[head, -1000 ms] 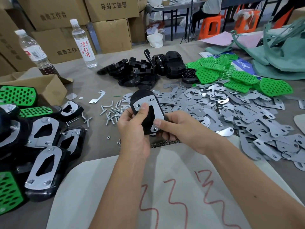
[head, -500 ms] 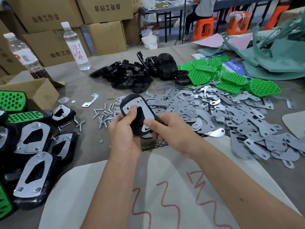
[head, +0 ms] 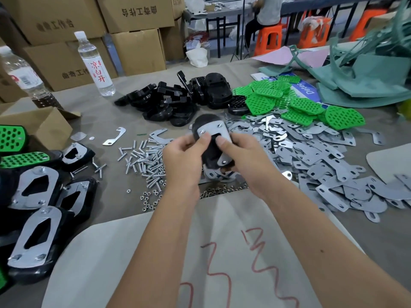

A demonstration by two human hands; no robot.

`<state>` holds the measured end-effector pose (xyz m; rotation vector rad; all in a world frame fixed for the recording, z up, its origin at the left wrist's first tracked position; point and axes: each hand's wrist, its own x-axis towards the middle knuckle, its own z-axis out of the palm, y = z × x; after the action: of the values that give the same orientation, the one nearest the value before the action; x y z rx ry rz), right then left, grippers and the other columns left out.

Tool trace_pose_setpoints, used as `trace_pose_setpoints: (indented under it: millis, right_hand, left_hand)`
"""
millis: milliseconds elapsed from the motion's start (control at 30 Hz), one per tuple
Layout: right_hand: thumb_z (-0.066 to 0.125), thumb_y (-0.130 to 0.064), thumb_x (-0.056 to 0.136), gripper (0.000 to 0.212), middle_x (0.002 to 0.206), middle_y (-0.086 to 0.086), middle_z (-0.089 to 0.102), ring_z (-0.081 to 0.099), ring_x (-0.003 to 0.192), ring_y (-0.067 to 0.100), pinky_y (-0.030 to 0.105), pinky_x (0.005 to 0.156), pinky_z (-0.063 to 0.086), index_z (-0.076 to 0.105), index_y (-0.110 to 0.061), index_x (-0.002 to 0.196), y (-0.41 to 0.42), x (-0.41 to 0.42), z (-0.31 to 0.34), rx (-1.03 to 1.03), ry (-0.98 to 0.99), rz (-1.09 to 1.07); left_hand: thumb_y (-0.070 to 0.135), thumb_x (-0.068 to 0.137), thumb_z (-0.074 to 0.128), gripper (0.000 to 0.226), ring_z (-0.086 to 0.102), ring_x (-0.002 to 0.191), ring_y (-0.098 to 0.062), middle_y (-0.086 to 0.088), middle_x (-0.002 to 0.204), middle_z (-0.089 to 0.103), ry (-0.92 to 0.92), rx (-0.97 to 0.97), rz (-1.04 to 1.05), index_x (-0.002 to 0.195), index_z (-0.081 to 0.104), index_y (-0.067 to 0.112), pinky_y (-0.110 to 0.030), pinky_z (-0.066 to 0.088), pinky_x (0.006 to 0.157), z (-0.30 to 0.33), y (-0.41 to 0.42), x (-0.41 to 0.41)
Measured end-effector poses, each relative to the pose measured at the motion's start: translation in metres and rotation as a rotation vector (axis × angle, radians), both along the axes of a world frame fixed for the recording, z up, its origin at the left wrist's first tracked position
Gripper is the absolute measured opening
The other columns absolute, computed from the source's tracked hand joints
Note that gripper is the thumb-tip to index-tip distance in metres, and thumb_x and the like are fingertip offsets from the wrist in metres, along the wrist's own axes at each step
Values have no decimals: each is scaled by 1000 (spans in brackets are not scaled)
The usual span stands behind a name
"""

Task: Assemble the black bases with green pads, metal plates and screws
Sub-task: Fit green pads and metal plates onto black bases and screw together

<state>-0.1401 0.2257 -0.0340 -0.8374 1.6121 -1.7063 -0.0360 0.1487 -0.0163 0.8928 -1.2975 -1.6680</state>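
Head cam: both hands, left hand [head: 182, 158] & right hand [head: 242, 152], still pinch black base [head: 208, 150], now raised, thumbs nearer.

Glossy black plastic base [head: 209, 152] with silver-grey metal plate [head: 219, 132] on it. Bright green perforated pads [head: 307, 105], oval-hole pattern. Heap of loose grey metal plates [head: 322, 165]. Shiny silver screws [head: 144, 161]. Pile of black plastic bases [head: 178, 98]. Grey-beige counter [head: 115, 196]. Off-white sheet with red squiggle marks [head: 222, 263]. Clear bottle with white label, red characters [head: 97, 67]. Brown cardboard boxes with black print [head: 133, 47]. Orange plastic stools [head: 269, 38]. Teal-green fabric scraps [head: 367, 78].
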Motion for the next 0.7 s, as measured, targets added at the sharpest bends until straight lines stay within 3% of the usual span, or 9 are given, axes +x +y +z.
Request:
trace_pose_setpoints:
  millis: [100, 167, 233, 267, 367, 433, 567, 700]
  right_hand:
    - [63, -27, 101, 16, 87, 6, 74, 68, 73, 19, 29, 55, 54, 74, -16, 99, 2, -17, -2, -97, -5, -255]
    - [64, -26, 101, 15, 81, 1, 74, 68, 67, 17, 28, 51, 52, 73, -16, 93, 6, -28, -2, -128, -16, -457]
    - [65, -24, 101, 15, 84, 6, 73, 65, 64, 17, 29, 50, 52, 71, -14, 91, 10, -39, -2, -140, -29, -583]
    - [66, -23, 101, 14, 86, 8, 72, 63, 61, 16, 30, 50, 53, 71, -14, 91, 11, -43, -3, -143, -24, -613]
    - [68, -21, 99, 16, 83, 6, 69, 59, 55, 12, 32, 51, 56, 70, -7, 93, 11, -43, -2, -164, -25, -632]
    - [69, -20, 99, 16, 85, 6, 68, 59, 61, 14, 30, 53, 57, 70, -5, 94, 9, -38, -2, -188, -64, -608]
    - [67, -17, 101, 11, 88, 4, 73, 66, 73, 22, 31, 56, 59, 74, -12, 94, 12, -32, 5, -246, -145, -529]
    - [67, -18, 101, 9, 91, 6, 75, 67, 72, 21, 31, 56, 58, 75, -16, 98, 11, -26, 8, -242, -111, -489]
  left_hand:
    - [36, 98, 69, 23, 72, 97, -32, -9, 95, 76, -201, -255, -4, 95, 71, 13, -54, 58, 92, 1, 4, -27]
    - [46, 99, 64, 27, 67, 98, -19, 2, 100, 71, -506, -529, -38, 100, 67, 19, -44, 55, 92, -7, 4, -37]
    - [48, 96, 68, 29, 58, 106, -23, 0, 109, 65, -874, -846, -128, 108, 67, 22, -39, 50, 89, -16, 7, -42]
    - [48, 94, 70, 29, 56, 107, -25, -2, 110, 63, -960, -930, -170, 109, 67, 23, -39, 48, 86, -19, 8, -44]
    - [35, 98, 70, 18, 61, 100, -27, -3, 103, 66, -1037, -923, -222, 104, 67, 19, -37, 41, 74, -18, 9, -46]
    - [23, 98, 70, 10, 63, 99, -31, -7, 101, 66, -1103, -921, -248, 101, 66, 15, -37, 39, 72, -13, 8, -45]
    - [15, 97, 68, 22, 53, 88, -30, -6, 93, 54, -1146, -981, -278, 104, 47, 13, -39, 38, 71, -6, 6, -38]
    - [7, 97, 62, 30, 51, 81, -28, 1, 74, 41, -1267, -1069, -403, 78, 40, 16, -39, 40, 69, 0, 6, -35]
